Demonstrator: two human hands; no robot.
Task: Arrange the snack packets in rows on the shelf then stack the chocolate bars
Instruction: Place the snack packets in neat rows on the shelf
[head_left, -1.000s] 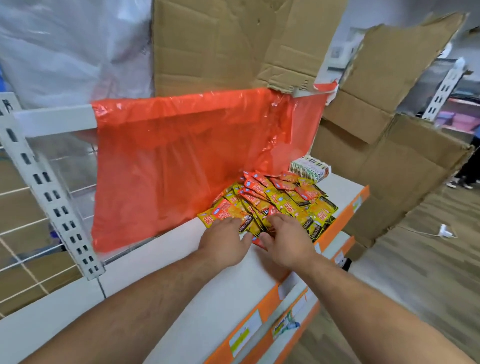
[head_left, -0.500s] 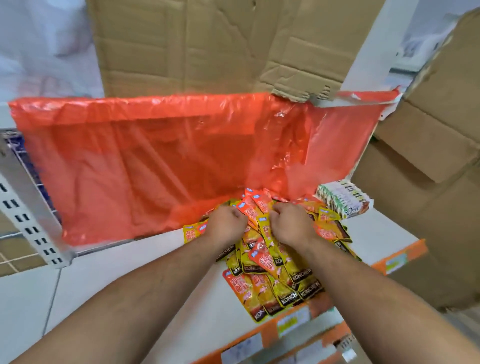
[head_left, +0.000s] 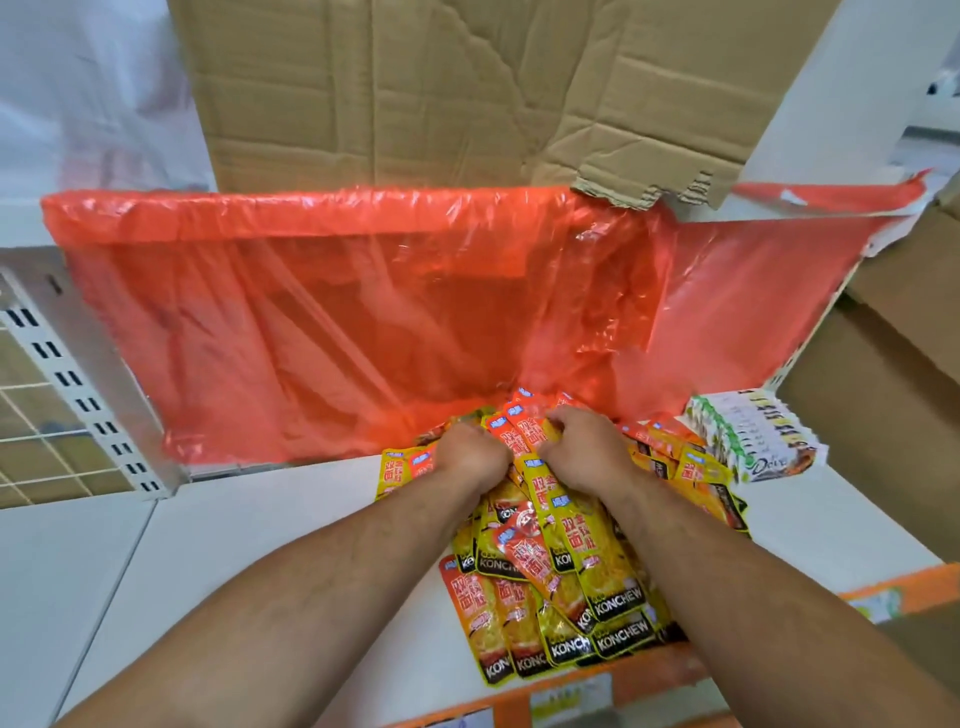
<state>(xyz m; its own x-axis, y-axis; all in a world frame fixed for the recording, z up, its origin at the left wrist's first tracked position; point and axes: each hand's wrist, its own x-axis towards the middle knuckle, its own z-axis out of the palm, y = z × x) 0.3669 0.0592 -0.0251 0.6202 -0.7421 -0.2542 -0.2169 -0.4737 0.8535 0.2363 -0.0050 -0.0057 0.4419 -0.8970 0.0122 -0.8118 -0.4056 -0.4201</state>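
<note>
A loose heap of yellow and red snack packets (head_left: 558, 597) lies on the white shelf (head_left: 260, 545), reaching from the orange plastic sheet down to the shelf's front edge. My left hand (head_left: 470, 452) and my right hand (head_left: 584, 449) sit side by side at the far end of the heap, fingers curled into the packets and gripping them. A stack of chocolate bars (head_left: 753, 436) in white and green wrappers lies to the right of the heap, near the shelf's right end.
An orange plastic sheet (head_left: 337, 322) hangs behind the shelf, with flattened cardboard (head_left: 441, 88) above it. A white perforated upright (head_left: 78, 384) stands at the left. Orange price strips (head_left: 893, 592) line the front edge. More cardboard (head_left: 893, 395) leans at the right.
My hands moved from the near edge of the heap to its far end and curled into the packets. The view has come closer and now faces the shelf more squarely.
</note>
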